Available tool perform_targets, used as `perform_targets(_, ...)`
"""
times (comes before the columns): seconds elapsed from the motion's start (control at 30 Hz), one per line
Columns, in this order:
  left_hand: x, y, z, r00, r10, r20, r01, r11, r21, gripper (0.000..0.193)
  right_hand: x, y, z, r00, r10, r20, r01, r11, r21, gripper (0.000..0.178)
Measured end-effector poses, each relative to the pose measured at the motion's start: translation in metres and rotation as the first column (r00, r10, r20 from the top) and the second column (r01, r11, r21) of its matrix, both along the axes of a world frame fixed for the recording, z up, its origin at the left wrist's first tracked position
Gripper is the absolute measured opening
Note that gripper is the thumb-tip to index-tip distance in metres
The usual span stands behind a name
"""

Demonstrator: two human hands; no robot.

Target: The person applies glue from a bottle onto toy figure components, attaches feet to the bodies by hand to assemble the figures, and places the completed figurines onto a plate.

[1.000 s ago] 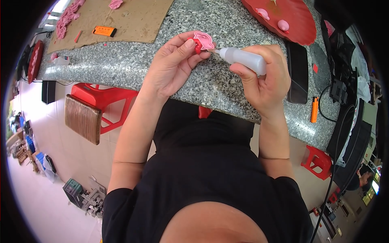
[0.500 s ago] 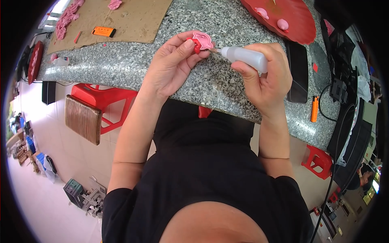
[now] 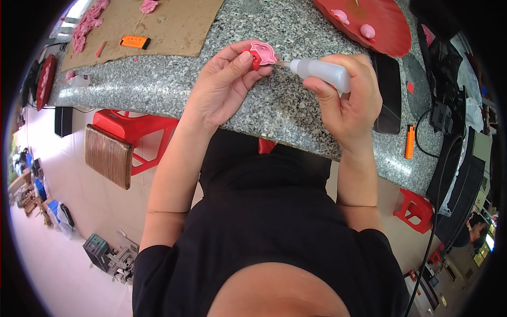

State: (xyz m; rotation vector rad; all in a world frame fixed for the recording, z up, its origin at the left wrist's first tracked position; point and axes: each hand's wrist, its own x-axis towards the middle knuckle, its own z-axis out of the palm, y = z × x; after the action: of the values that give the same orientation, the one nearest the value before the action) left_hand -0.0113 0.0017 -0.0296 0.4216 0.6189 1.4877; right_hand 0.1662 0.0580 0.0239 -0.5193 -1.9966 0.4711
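Pinching a small pink-and-red piece (image 3: pixel 261 53) between thumb and fingertips, the left hand (image 3: pixel 224 87) holds it raised just above the edge of the grey speckled stone counter (image 3: pixel 274 105), while the right hand (image 3: pixel 348 100) is wrapped around a small translucent squeeze bottle (image 3: pixel 322 70) whose thin nozzle points at the piece and appears to touch its near side. The step in hand looks like putting a drop of glue, or some such liquid, onto the piece; what comes next would seem to call for a gentle squeeze with the nozzle kept steady on one spot, and the left fingers kept out of the way of the tip. Beyond the right hand, farther across the counter, lies a red round tray (image 3: pixel 369 24) with two little pink pieces on it, and just past the bottle a dark flat phone (image 3: pixel 388 100); an orange lighter (image 3: pixel 410 142) lies farther to that side. Away past the left hand a cardboard sheet (image 3: pixel 169 26) carries pink scraps and an orange box cutter (image 3: pixel 134 42).
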Motion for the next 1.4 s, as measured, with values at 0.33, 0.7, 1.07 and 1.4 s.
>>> perform_targets(0.33,0.0014,0.0004,0.0011,1.0,0.016,-0.006,-0.016,1.0,-0.015,0.029,0.005,0.0023,0.0007,1.0,-0.007,0.02,0.007,1.0,-0.005,0.03)
perform_targets(0.7,0.0004,-0.0002,0.0002,1.0,0.022,0.0,-0.022,1.0,-0.018,0.028,0.0051,0.0019,0.0001,1.0,-0.009,0.024,0.009,1.0,-0.007,0.033)
perform_targets(1.07,-0.0016,-0.0007,-0.001,1.0,-0.004,0.012,0.004,1.0,0.012,0.028,0.0067,0.0029,-0.0003,0.999,-0.029,0.038,0.029,1.0,0.003,0.035)
perform_targets(1.4,0.0012,-0.0008,0.0033,0.999,0.033,0.003,-0.032,0.999,-0.025,0.027,0.0067,0.0021,-0.0011,0.999,-0.048,0.013,0.048,0.999,-0.001,0.034)
